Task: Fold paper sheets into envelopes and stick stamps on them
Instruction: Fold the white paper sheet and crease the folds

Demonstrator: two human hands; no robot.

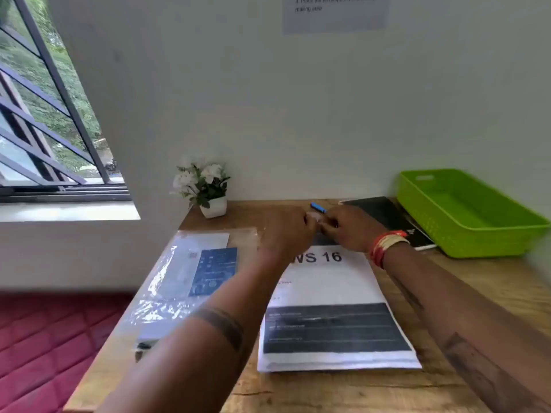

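A stack of white printed paper sheets (334,308) lies flat, unfolded, beneath both wrists on the wooden surface (492,293). Left hand (286,234) and right hand (351,231) meet at its far edge, fingers curled, pinching something small and pale (identity unclear). Judgement: stamp preparation; folding needs one sheet separated first.

A potted white-flowered plant (205,189) stands well apart from the green basket (465,213).
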